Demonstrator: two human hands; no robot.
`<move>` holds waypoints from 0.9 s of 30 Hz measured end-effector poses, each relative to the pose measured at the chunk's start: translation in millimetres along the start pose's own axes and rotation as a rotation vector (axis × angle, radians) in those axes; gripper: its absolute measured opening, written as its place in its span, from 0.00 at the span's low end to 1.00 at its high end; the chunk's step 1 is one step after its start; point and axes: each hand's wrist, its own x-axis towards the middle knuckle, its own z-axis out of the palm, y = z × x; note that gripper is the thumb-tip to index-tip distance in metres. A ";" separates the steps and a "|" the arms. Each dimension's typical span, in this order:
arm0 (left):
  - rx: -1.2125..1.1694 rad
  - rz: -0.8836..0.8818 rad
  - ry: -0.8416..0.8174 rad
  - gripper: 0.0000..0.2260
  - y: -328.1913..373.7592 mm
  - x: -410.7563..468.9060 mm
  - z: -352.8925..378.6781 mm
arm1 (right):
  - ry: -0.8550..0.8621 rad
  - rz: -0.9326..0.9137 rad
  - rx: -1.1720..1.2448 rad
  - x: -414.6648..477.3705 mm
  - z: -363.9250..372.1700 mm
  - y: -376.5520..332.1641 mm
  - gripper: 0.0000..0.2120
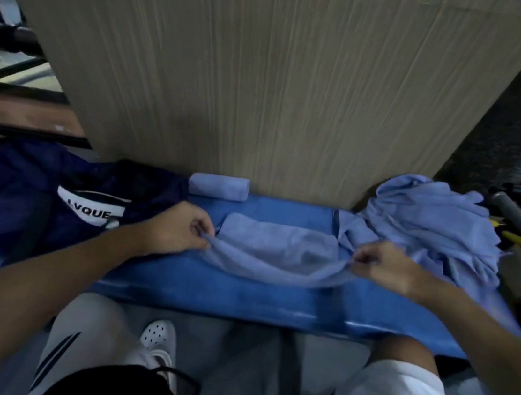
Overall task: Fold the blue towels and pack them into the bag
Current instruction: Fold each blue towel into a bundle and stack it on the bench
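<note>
A light blue towel [278,250] lies partly folded in the middle of the blue bench [239,291]. My left hand [177,229] pinches its near left corner and my right hand [387,265] pinches its near right corner, both lifted slightly so the near edge sags between them. A rolled blue towel [219,186] rests at the back of the bench. A heap of loose blue towels [433,221] sits at the right end. The dark navy bag [52,191] with a white label lies at the left end.
A tall cardboard wall [252,79] stands directly behind the bench. A grey-handled tool [519,225] with yellow parts lies right of the heap. My knees and a white shoe [159,337] are below the bench's front edge.
</note>
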 end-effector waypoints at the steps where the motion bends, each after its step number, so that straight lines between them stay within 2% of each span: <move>1: -0.006 -0.024 -0.054 0.12 -7.6 -4.7 8.2 | -0.057 0.015 -0.006 -3.4 9.4 5.4 0.18; 4: -0.018 -0.112 -0.213 0.07 -20.7 -14.2 24.4 | -0.138 0.052 0.031 -12.2 24.9 11.5 0.19; 6: -0.038 -0.161 -0.246 0.07 -24.8 -12.4 28.2 | -0.128 0.066 0.081 -12.6 28.0 12.6 0.16; 7: -0.050 -0.181 -0.228 0.03 -25.4 -9.1 29.8 | -0.113 0.077 0.108 -10.3 29.4 14.3 0.14; 8: -0.043 -0.193 -0.189 0.02 -25.7 -4.6 30.5 | -0.094 0.086 0.135 -7.3 30.3 15.6 0.11; 10: -0.037 -0.174 -0.064 0.07 -28.9 7.2 32.9 | -0.063 0.104 0.173 2.9 33.7 19.2 0.09; 13: -0.025 -0.110 0.131 0.10 -41.3 29.2 39.4 | -0.010 0.117 0.221 22.8 41.4 21.0 0.08; 17: 0.013 -0.119 0.310 0.05 -59.0 64.1 54.1 | 0.072 0.123 0.293 50.8 55.2 27.6 0.07; 20: -0.006 -0.112 0.381 0.05 -70.4 85.1 67.5 | 0.153 0.149 0.328 72.8 69.1 37.6 0.08; 23: 0.049 -0.090 0.417 0.04 -80.2 97.0 80.5 | 0.306 0.194 0.327 92.8 84.0 51.8 0.08; 26: 0.090 -0.101 0.411 0.09 -84.7 101.7 91.5 | 0.396 0.207 0.177 108.7 92.8 66.8 0.03; 27: 0.086 -0.110 0.433 0.10 -86.1 102.5 94.2 | 0.417 0.216 0.132 113.4 94.2 69.8 0.06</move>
